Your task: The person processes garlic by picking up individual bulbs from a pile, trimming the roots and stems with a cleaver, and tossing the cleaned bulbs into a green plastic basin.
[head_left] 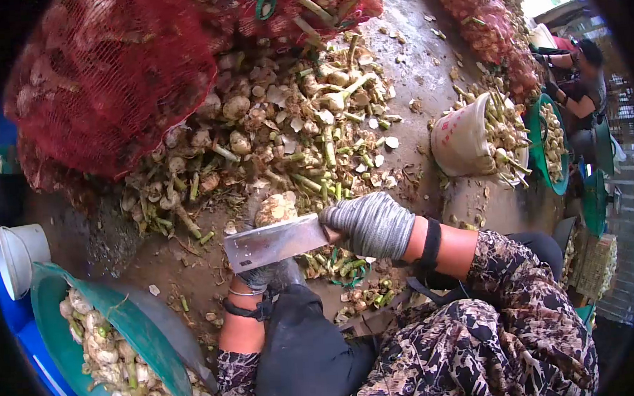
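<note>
My right hand [372, 225], in a grey striped glove, is closed round the handle of a cleaver [273, 243]. Its broad blade lies nearly level in the view, pointing left, and covers much of my left hand [259, 275], which also wears a grey glove. Just beyond the blade's upper edge shows a garlic bulb [276, 209] with a pale, trimmed face, gripped in my left hand; most of those fingers are hidden behind the metal. On the ground in front of both hands spreads a heap of garlic bulbs and cut stems [307, 148].
Red mesh sacks of garlic [117, 79] bulge over the heap at upper left. A green tub [107, 295] with garlic stands at lower left, near a white bucket [23, 260]. To the right are a tilted pale bucket [461, 139], a green basket [536, 143] and another person [581, 98].
</note>
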The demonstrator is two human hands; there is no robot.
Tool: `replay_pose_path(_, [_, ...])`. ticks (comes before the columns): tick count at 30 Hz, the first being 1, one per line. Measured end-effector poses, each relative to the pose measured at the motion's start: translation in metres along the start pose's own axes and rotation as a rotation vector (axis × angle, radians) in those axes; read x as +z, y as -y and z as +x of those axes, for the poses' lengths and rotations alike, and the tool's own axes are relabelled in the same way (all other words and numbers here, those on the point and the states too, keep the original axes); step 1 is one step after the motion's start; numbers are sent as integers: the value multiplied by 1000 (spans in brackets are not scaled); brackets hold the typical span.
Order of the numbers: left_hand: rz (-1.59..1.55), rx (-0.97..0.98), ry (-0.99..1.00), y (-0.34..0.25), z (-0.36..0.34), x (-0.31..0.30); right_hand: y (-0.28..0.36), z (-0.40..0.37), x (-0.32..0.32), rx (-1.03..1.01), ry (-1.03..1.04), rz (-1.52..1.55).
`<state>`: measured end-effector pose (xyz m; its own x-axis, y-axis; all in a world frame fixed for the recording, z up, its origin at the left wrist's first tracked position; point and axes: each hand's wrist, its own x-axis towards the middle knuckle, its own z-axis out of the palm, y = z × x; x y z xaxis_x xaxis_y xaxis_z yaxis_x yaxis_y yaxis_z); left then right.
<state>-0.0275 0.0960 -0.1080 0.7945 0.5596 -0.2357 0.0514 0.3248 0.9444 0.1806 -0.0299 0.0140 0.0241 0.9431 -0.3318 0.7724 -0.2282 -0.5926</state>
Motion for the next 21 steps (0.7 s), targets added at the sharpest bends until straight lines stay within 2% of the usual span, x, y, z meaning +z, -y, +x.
replay_pose_path(1, [-35, 12, -6, 4, -5, 0, 3, -3, -1, -21, -1, -18])
replay_pose_path(3, [447, -109, 130, 12, -16, -20, 5, -8, 2, -37, -4, -33])
replay_pose_path(6, [681, 48, 86, 40, -16, -21, 5, -9, 14, -12, 39, -23])
replay_pose_path(9, [300, 109, 36, 36, -15, -7, 5, -10, 21, -1, 29, -19])
replay_pose_path(11, [-137, -187, 2, 24, -24, -4, 2, -9, 27, 5, 31, -32])
replay_pose_path(14, [412, 173, -18, 29, -28, 9, -15, -7, 45, 45, -21, -33])
replay_pose_path(16, [693, 372, 108, 16, -24, 7, -35, -4, 57, 37, -47, -40])
replay_pose_path(17, [1037, 614, 242, 6, -20, 4, -38, -4, 56, 34, -77, -47])
replay_pose_path(19, [1156, 617, 279, 3, -17, 7, -40, -2, 52, 26, -72, -94])
replay_pose_path(20, [896, 438, 200, -2, -16, 14, -41, -2, 53, 24, -64, -99])
replay_pose_path(21, [858, 382, 179, -3, -16, 15, -43, -2, 54, 25, -57, -102])
